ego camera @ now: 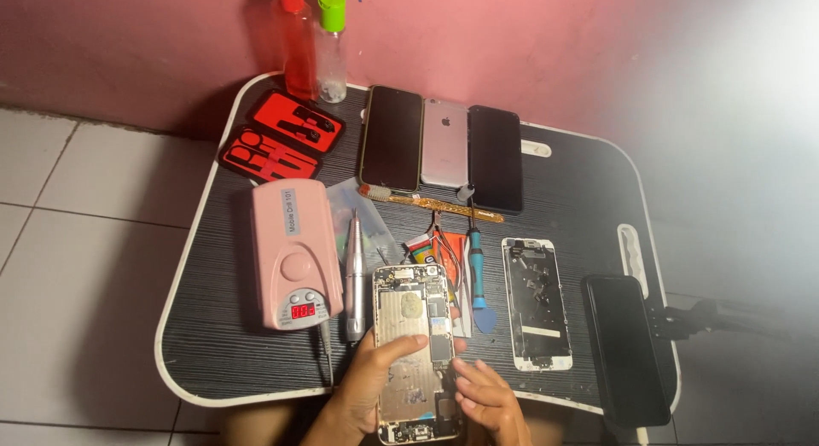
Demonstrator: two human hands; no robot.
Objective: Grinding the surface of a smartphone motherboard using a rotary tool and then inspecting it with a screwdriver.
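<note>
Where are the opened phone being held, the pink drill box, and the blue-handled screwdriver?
opened phone [415, 326]: head view, on its metal inner plate.
pink drill box [294, 250]: head view, on the middle of its lid.
blue-handled screwdriver [477, 262]: head view, on the blue handle.

left hand [375, 382] holds opened phone body [415, 352] | right hand [488, 401] fingers touch its lower edge | above black tray table [213, 326]

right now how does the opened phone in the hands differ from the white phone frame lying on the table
The opened phone is held by the left hand, with the right hand touching its lower edge; the white phone frame lies untouched on the black table. The opened phone shows a silver metal plate and a board; the white phone frame's inside looks mostly dark. Both lie face down, insides up, long side pointing away from the person.
</note>
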